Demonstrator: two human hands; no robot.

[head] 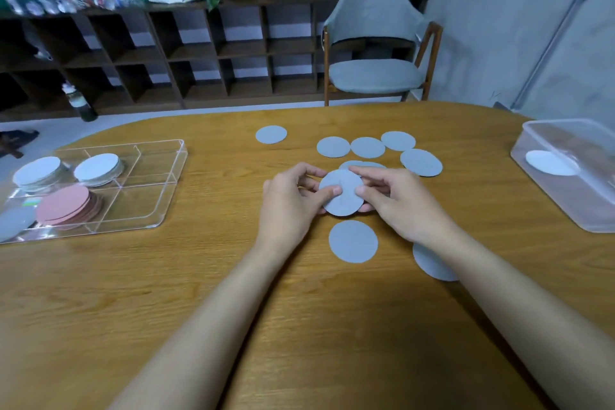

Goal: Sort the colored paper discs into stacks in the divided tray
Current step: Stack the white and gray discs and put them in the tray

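Note:
My left hand (289, 200) and my right hand (396, 200) together hold a grey-blue paper disc (342, 201) just above the table's middle, thumbs pressed on its face. Several more grey-blue discs lie loose around it: one near me (353, 242), one partly under my right forearm (429, 265), one behind the held disc (361, 165), a cluster further back (367, 147) and a lone one (271, 134). The clear divided tray (166, 176) at the left holds two pale stacks (96, 169), a pink stack (65, 205) and a grey-blue disc (13, 221).
A clear plastic box (599, 210) with one white disc (550, 162) inside stands at the table's right edge. A grey chair (376, 73) sits behind the wooden table (166, 293). Dark shelving (199, 53) lines the back wall.

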